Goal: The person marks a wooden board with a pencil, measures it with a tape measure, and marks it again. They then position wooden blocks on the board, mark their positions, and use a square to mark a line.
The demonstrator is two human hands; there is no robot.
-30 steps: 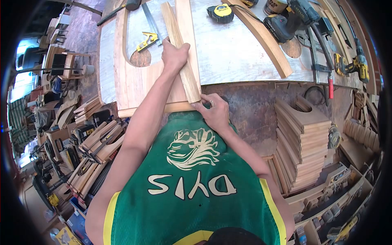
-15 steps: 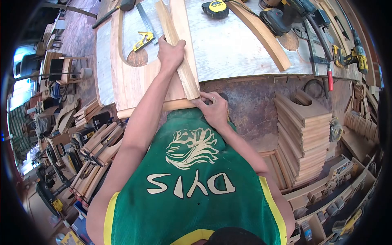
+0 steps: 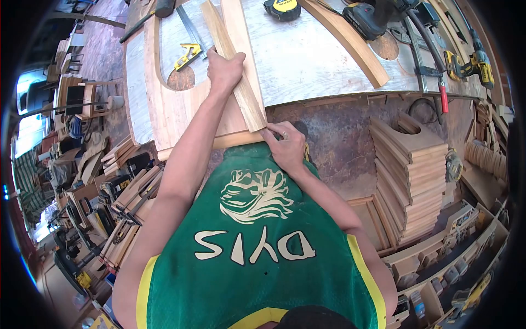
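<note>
My left hand (image 3: pixel 223 70) presses down on a long narrow wooden strip (image 3: pixel 241 90) that lies along the right edge of a curved wooden panel (image 3: pixel 175 104) on the workbench (image 3: pixel 307 60). At the strip's near end, by the bench edge, my right hand (image 3: pixel 286 143) pinches the corner where strip and panel meet. A combination square (image 3: pixel 186 55) lies inside the panel's cut-out, just left of my left hand.
A tape measure (image 3: pixel 282 7), a curved wooden piece (image 3: pixel 350 41), a sander (image 3: pixel 366 21), a red-handled clamp (image 3: pixel 438 82) and a yellow drill (image 3: pixel 472 68) sit on the bench. A stack of cut wooden parts (image 3: pixel 413 170) stands at my right, more parts (image 3: pixel 129 203) at my left.
Both hands stay on the strip; my right hand's fingers have closed in a little at the strip's near end. The view has tipped slightly upward in the frame.
</note>
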